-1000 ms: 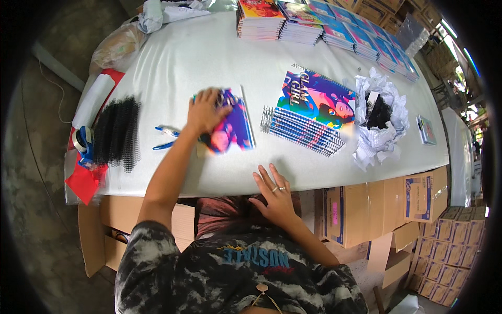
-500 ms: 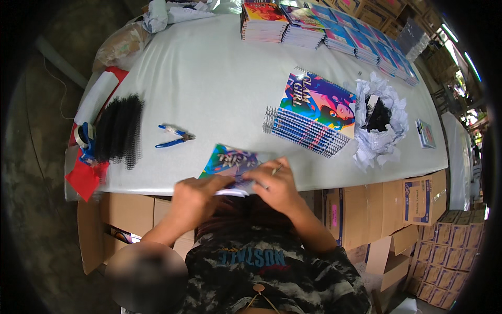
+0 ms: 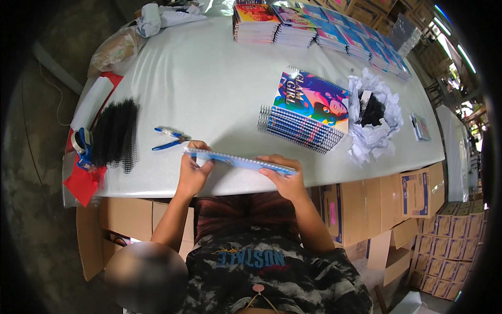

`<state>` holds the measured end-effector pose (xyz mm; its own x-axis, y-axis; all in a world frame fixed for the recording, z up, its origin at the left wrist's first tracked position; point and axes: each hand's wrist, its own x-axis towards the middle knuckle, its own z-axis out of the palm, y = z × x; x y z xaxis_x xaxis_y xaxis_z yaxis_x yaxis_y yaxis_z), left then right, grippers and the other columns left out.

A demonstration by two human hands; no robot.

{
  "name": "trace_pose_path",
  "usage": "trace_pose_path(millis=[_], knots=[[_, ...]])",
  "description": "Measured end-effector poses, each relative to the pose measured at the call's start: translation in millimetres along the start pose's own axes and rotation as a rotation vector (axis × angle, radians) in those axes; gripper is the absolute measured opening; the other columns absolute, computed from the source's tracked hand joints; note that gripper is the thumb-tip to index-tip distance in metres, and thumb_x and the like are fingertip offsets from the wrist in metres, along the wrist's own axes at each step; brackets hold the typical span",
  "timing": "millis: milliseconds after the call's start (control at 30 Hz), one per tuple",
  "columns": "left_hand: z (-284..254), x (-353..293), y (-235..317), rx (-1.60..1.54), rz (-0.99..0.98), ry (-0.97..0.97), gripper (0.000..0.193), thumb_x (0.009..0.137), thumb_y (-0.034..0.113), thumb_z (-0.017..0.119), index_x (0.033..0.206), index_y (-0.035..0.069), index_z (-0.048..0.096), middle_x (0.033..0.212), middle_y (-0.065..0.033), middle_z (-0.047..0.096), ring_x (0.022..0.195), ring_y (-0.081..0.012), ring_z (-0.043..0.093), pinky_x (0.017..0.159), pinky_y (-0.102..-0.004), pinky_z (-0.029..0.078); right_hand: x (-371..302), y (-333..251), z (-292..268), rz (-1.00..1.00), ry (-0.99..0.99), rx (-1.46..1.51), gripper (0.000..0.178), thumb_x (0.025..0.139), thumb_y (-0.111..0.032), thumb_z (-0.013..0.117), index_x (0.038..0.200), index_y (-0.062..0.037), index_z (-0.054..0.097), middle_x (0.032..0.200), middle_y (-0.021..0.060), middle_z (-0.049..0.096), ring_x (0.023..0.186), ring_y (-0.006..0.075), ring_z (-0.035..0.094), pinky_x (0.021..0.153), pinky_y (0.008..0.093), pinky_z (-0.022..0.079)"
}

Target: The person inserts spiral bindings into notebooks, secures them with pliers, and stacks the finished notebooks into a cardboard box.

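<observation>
A notebook (image 3: 238,160) with a row of holes or binding along its upper edge is held nearly on edge above the front of the table, its blue side towards me. My left hand (image 3: 194,170) grips its left end, thumb in front. At the right end, my right hand (image 3: 282,175) is closed on it in the same way. Just beyond my left hand lie blue-handled cutting pliers (image 3: 171,139), jaws towards the notebook. Black spiral coils (image 3: 116,135) are bundled further left. To the right, a pile of colourful spiral notebooks (image 3: 314,99) overlaps in a fanned row.
Crumpled white paper (image 3: 361,141) cradles black coil pieces (image 3: 372,111). Stacked notebooks (image 3: 256,29) line the table's far edge. A blue tape dispenser (image 3: 82,149) and red sheet (image 3: 81,183) sit at the left edge. Cardboard boxes (image 3: 371,209) stand below the front edge.
The notebook was tilted flat near the table edge with its cover showing; now it is raised on edge. My hands have moved apart to its two ends.
</observation>
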<state>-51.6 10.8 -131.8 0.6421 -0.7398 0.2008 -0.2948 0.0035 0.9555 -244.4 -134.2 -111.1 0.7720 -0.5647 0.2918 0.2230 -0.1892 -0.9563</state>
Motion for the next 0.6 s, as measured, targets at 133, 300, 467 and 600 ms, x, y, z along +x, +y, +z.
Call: trace_pose_path(millis=[133,300,467,600], knots=[[1.9,3.1,28.0,-0.183,0.03,-0.024,0.029,0.071,-0.007,0.053,0.097,0.002,0.047,0.087,-0.0049,0.053,0.084,-0.0145,0.051,0.08,-0.0278,0.041,3.3,-21.6,-4.8,-0.051,0.012,-0.054,0.023,0.078,-0.001,0.069,0.1,0.0006,0.066,0.089,0.0082,0.068,0.079,0.0115,0.06,0.071,0.0253,0.048],[21.2,6.3,-27.0,-0.233,-0.124,0.048,0.037,0.074,-0.007,0.051,0.11,0.0,0.047,0.098,-0.0062,0.055,0.093,-0.0153,0.052,0.086,-0.0289,0.04,2.6,41.6,-4.8,0.255,0.091,0.132,0.029,0.075,-0.001,0.071,0.103,0.0011,0.062,0.089,0.0058,0.065,0.081,0.0097,0.059,0.073,0.0264,0.049],[2.3,-3.1,-34.2,0.124,-0.091,-0.067,0.037,0.074,-0.008,0.053,0.109,-0.001,0.047,0.096,-0.0137,0.055,0.093,-0.0243,0.053,0.087,-0.0339,0.041,11.1,4.3,-10.4,-0.027,-0.108,0.175,0.036,0.077,0.003,0.068,0.112,0.0018,0.061,0.109,0.0113,0.064,0.092,0.0127,0.059,0.082,0.0267,0.048],[-75.7,53.5,-40.9,1.052,0.143,0.143,0.034,0.073,0.01,0.063,0.106,0.01,0.055,0.103,-0.0137,0.055,0.096,-0.0324,0.052,0.076,-0.0435,0.041,8.6,28.0,-26.4,-0.023,-0.11,0.049,0.035,0.079,0.005,0.065,0.113,0.0013,0.061,0.114,0.0118,0.063,0.096,0.0129,0.06,0.084,0.0258,0.047]])
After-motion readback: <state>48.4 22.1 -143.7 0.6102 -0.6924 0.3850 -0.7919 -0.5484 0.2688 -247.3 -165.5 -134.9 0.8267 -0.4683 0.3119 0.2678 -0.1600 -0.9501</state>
